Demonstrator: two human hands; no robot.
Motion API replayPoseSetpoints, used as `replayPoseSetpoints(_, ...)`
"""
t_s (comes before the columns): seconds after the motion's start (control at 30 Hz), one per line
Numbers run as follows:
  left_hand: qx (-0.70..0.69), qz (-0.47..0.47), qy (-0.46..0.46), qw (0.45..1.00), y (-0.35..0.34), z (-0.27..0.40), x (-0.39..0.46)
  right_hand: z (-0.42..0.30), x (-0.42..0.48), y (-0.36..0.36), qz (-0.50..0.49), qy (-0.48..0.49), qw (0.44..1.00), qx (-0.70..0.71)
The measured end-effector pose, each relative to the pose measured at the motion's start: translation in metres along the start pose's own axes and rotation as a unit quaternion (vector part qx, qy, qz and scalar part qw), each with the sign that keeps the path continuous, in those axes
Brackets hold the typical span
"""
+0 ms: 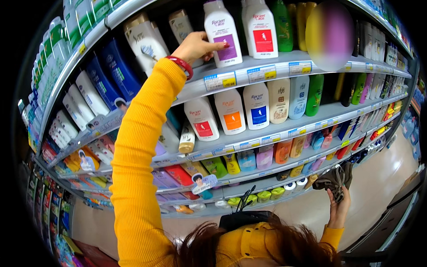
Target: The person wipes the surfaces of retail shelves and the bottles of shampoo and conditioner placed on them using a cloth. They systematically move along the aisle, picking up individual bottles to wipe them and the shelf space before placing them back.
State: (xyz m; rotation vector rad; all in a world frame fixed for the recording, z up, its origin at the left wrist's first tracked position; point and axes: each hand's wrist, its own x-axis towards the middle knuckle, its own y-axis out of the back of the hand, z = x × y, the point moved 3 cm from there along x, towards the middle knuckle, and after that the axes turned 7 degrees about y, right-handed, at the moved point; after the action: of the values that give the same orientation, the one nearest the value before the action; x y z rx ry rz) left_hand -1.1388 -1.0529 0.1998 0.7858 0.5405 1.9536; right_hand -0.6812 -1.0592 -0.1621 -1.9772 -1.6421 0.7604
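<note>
My left hand (200, 48), at the end of a raised yellow sleeve, grips a white shampoo bottle with a purple label (222, 33) by its side, on the upper shelf. Close on its right is a white bottle with a red label (262, 30). A cream bottle with a gold cap (145, 38) leans at its left. Out to the lower right, my right hand (338, 203) holds a crumpled dark brown cloth (335, 182) above the floor. Whether the purple-label bottle touches the shelf is hard to tell.
Below, another shelf (233, 145) bears bottles with red, orange and blue labels, and a small gold-capped bottle (187, 137) lies tilted at its edge. Dark blue bottles (121, 70) stand to the left. A black bag (247, 218) is against my body. Price tags (220, 81) line the shelf edges.
</note>
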Motion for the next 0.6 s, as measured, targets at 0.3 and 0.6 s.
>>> replayPoseSetpoints(0.3,-0.105,0.282,-0.152,0.941,-0.007,-0.021,-0.139,0.016,0.005,0.020,0.011,-0.017,1.000,0.002)
replayPoseSetpoints(0.6,0.248,0.310,0.115,0.911,-0.073,-0.210,-0.207,0.021,0.007,0.013,0.006,-0.031,1.000,0.004)
